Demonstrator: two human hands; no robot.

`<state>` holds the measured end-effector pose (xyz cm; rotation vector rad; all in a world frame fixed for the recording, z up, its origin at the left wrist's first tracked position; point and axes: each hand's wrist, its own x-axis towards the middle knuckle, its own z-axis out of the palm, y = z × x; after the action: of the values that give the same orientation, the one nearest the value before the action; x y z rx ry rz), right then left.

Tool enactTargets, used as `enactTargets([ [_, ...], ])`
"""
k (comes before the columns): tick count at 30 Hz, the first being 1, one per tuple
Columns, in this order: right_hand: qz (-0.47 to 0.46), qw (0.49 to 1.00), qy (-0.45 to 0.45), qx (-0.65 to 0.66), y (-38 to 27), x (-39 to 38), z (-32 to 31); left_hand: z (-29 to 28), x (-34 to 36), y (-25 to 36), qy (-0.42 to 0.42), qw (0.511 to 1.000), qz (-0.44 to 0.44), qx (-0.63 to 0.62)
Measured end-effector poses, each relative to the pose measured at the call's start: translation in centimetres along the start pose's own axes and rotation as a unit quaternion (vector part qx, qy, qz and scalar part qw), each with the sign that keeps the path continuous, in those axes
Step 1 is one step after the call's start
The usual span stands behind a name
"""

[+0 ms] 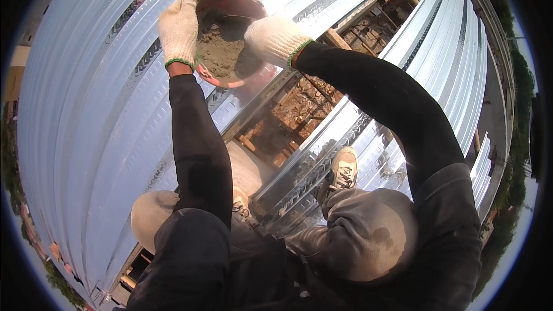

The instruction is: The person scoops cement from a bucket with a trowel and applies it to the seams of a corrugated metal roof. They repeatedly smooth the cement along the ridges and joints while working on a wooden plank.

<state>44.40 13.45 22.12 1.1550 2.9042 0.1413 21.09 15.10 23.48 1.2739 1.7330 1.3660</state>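
The right hand (275,37) hides part of the bucket's (230,6) near rim; the left hand's (179,29) fingertips disappear behind its left rim.

Shiny wavy metal sheets (92,115) cover the roof on both sides; a long gap (299,109) runs between them, and brown bricks and wood show down inside it; green trees (521,80) stand far off at the right edge.

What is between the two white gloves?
The head view shows the red bucket of grey wet mortar between the left hand and right hand.
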Motion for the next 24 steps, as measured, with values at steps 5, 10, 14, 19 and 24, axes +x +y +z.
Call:
enactTargets([
  [5, -0.08, 0.991, 0.018, 0.104, 1.6, -3.2, -3.1, -1.2, 0.6, 0.2, 0.02, 0.998, 0.015, 0.053],
  [10, -0.085, 0.924, -0.06, 0.367, 2.8, -2.2, -4.5, 0.4, -0.4, 2.1, 0.04, 0.997, 0.02, 0.07],
  [14, -0.283, 0.939, 0.04, 0.193, 3.9, -0.3, -2.2, 0.4, -0.8, 2.8, 0.043, 0.994, 0.026, 0.099],
  [19, 0.038, 0.955, -0.091, 0.28, 6.2, -2.0, -2.5, 1.2, -1.8, 3.5, 0.068, 0.993, 0.029, 0.094],
  [24, 0.019, 0.919, -0.121, 0.374, 3.9, -1.9, 2.3, 3.2, -2.0, 3.1, 0.105, 0.987, 0.062, 0.101],
])
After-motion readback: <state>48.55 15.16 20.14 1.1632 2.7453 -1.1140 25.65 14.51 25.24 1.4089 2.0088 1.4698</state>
